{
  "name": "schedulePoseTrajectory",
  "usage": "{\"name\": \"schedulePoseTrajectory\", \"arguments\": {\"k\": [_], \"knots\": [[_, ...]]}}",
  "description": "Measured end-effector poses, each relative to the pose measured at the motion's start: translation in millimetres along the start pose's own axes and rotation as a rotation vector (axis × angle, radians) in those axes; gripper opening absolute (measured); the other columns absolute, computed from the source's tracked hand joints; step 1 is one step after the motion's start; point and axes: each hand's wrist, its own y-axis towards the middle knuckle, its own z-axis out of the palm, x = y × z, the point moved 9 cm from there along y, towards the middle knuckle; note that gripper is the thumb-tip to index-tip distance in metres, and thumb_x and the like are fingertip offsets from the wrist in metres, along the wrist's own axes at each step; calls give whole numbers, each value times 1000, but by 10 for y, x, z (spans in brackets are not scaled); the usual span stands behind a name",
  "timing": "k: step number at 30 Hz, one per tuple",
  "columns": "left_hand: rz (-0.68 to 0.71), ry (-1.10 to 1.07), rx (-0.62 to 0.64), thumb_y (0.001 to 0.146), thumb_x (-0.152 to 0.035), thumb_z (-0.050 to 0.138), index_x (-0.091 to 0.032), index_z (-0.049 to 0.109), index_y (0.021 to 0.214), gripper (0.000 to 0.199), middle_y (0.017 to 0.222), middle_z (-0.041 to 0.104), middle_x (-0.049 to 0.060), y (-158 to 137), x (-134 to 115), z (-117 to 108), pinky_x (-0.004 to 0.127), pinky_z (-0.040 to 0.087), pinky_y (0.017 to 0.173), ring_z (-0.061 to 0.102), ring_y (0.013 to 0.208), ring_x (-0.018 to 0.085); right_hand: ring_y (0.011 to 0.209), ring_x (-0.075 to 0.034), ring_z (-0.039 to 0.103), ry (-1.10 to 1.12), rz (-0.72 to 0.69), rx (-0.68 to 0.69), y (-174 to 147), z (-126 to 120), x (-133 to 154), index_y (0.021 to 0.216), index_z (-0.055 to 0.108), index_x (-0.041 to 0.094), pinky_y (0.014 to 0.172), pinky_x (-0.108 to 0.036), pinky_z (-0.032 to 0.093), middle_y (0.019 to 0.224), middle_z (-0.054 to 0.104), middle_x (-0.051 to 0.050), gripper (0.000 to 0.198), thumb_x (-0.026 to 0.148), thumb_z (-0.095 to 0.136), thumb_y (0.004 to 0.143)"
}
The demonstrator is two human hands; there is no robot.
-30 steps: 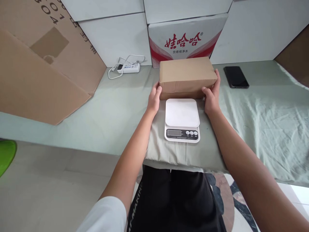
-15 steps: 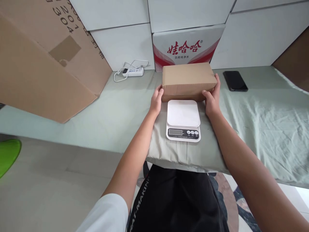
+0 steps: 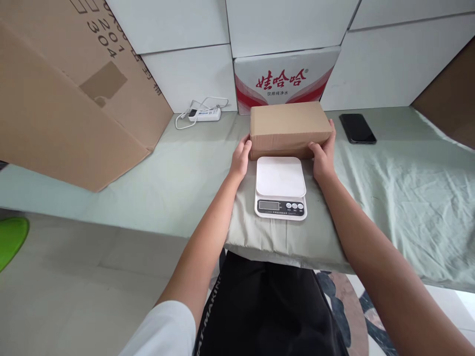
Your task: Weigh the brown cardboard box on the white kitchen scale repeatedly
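Between both hands is a plain brown cardboard box [image 3: 289,126], just behind a white kitchen scale [image 3: 281,188]. My left hand [image 3: 241,157] grips the box's left end, thumb at the front corner. At the right end, my right hand [image 3: 323,153] has its thumb on the front face and its fingers round the side, partly hidden. The scale's platform carries nothing, and its display looks blank. Whether the box rests on the cloth or is slightly raised, I cannot tell.
Behind the box stands a white and red carton [image 3: 285,79] against the white wall. A black phone [image 3: 357,128] lies to the right, a white power strip [image 3: 205,114] with its cord to the left. A large cardboard box [image 3: 74,109] fills the far left of the cloth-covered table [image 3: 178,188].
The whole view has shifted slightly, with things sitting a little lower in the picture. Both hands keep the same hold on the box, and the scale stays in front of it.
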Motion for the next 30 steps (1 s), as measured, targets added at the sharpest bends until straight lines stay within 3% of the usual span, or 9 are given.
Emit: {"name": "schedulePoseTrajectory", "arguments": {"k": [3, 9, 15, 21, 26, 30], "knots": [[6, -11, 4, 103, -78, 57, -28, 67, 152, 71, 168, 67, 9, 3, 3, 4, 46, 41, 140, 55, 166, 30, 176, -40, 34, -2, 13, -4, -1, 1, 0, 159, 53, 34, 150, -67, 13, 173, 56, -8, 91, 60, 70, 73], [44, -28, 12, 100, -78, 60, -26, 66, 152, 74, 171, 64, 11, -20, -67, 13, 47, 41, 140, 54, 167, 32, 175, -38, 36, 19, 3, 11, -41, 21, 25, 160, 51, 34, 150, -66, 19, 172, 55, -9, 92, 64, 72, 75], [168, 44, -22, 98, -89, 50, -31, 61, 157, 83, 172, 63, 9, -128, -432, -13, 44, 42, 138, 51, 168, 32, 177, -38, 33, 31, -188, 19, -88, 33, 359, 175, 29, 36, 152, -59, 18, 184, 39, -10, 127, 91, 75, 70], [267, 1, -18, 97, -89, 57, -29, 66, 152, 82, 166, 68, 11, -633, -731, -108, 48, 43, 139, 53, 166, 37, 182, -41, 20, 15, -252, 59, -381, -172, 819, 181, 18, 37, 151, -61, 20, 192, 23, -8, 141, 101, 75, 69], [274, -71, 37, 100, -80, 60, -24, 66, 156, 79, 166, 68, 15, -1178, -671, -146, 52, 47, 137, 56, 164, 40, 180, -41, 25, -32, -244, 123, -839, -406, 907, 182, 15, 41, 150, -67, 19, 192, 22, -6, 131, 86, 82, 79], [217, -105, 53, 101, -80, 60, -25, 66, 158, 80, 168, 67, 16, -1306, -579, -142, 54, 45, 139, 54, 166, 40, 177, -43, 29, -41, -225, 83, -1087, -468, 866, 181, 21, 33, 149, -67, 20, 188, 29, -12, 125, 81, 82, 83]]}}
